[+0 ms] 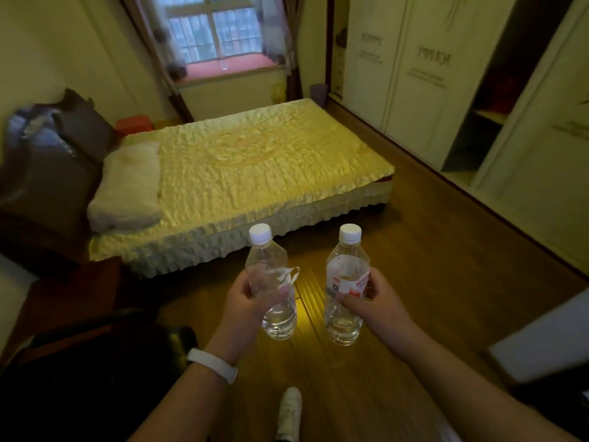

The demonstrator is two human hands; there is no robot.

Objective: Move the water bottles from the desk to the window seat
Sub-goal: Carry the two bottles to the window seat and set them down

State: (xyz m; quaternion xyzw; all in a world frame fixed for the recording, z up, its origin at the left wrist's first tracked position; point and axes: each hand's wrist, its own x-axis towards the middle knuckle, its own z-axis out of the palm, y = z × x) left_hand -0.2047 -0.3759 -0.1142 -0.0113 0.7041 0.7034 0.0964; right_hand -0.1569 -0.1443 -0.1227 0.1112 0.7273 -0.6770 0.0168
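Head view: left hand (247, 301) wrapped around the middle of a clear plastic bottle (271, 282), fingers clamped on its ribbed body; label torn, a loose strip sticking out to the right. Right hand (377, 306) clamped on a second bottle (345, 282) at its red-and-white label. Both upright, white screw caps, water low in the bases, held side by side over glossy wooden floor (430, 282). White band (212, 365) on left wrist. Far: bed (255, 167) with crinkled yellow cover, then pink window seat (229, 67) below the window, blurred. One pale shoe (288, 413) near, partly cut off.
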